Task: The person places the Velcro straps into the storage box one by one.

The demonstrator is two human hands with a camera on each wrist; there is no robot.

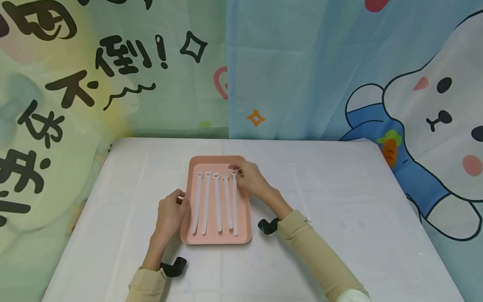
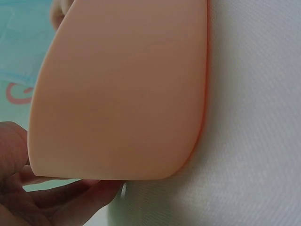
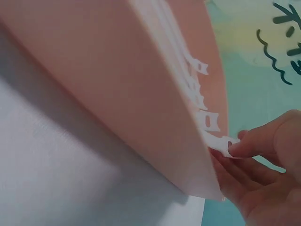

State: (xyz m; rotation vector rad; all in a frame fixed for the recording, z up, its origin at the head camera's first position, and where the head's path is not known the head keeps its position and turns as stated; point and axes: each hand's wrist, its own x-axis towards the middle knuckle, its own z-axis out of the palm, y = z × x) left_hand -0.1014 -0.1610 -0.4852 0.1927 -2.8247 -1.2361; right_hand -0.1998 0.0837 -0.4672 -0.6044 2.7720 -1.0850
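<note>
A pink tray [image 1: 207, 240] lies on the white table with several white strips in it, side by side, slotted ends at the far side. My right hand [image 1: 250, 178] reaches over the tray's far right part and pinches the slotted end of the rightmost strip [image 1: 235, 205]; the right wrist view shows thumb and finger of the hand [image 3: 263, 165] on that end [image 3: 225, 145]. At the tray's left side is my left hand [image 1: 170, 212], fingers bent; in the left wrist view the hand [image 2: 61, 202] has its fingertips against the tray's wall [image 2: 117, 94].
A white cloth covers the table [image 1: 339, 201]. Behind it hangs a printed curtain [image 1: 279, 75] with writing and a cartoon animal. Black wrist devices sit at the left wrist [image 1: 175, 267] and the right wrist [image 1: 268, 226].
</note>
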